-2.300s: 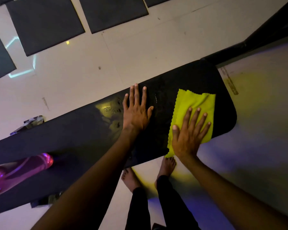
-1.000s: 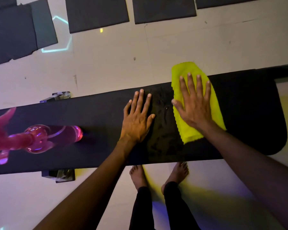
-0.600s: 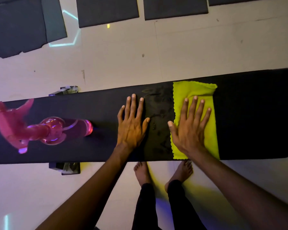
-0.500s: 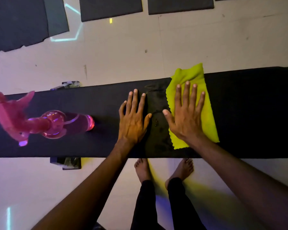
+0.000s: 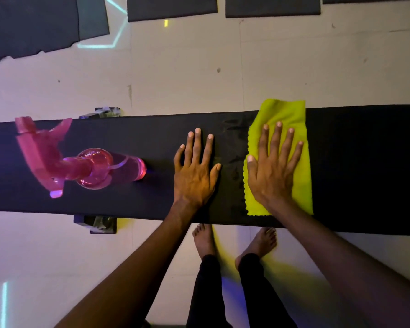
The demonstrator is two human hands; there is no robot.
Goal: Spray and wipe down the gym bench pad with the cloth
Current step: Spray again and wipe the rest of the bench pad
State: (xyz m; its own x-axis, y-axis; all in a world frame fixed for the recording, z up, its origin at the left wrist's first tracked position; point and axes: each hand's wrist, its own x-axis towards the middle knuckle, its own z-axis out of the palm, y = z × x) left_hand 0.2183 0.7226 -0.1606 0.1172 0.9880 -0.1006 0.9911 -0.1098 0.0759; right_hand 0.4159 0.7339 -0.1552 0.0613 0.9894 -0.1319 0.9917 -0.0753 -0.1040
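The long black bench pad (image 5: 355, 166) runs left to right across the view. A yellow-green cloth (image 5: 301, 176) lies flat across it, its far edge overhanging the pad's far side. My right hand (image 5: 272, 169) presses flat on the cloth, fingers spread. Just left of it, my left hand (image 5: 194, 171) rests palm down on the bare pad, holding nothing. Wet drops glisten on the pad between the two hands. A pink spray bottle (image 5: 85, 166) stands on the pad to the left, apart from my left hand.
Bench frame feet (image 5: 97, 223) stick out under the pad on the left. My bare feet (image 5: 234, 245) stand on the pale floor at the pad's near side. Dark floor mats (image 5: 173, 8) lie along the far side.
My right hand has been sliding the cloth back and forth across the pad; it now lies slightly farther right. The left hand stayed planted. The view shifted, bringing the bottle further in.
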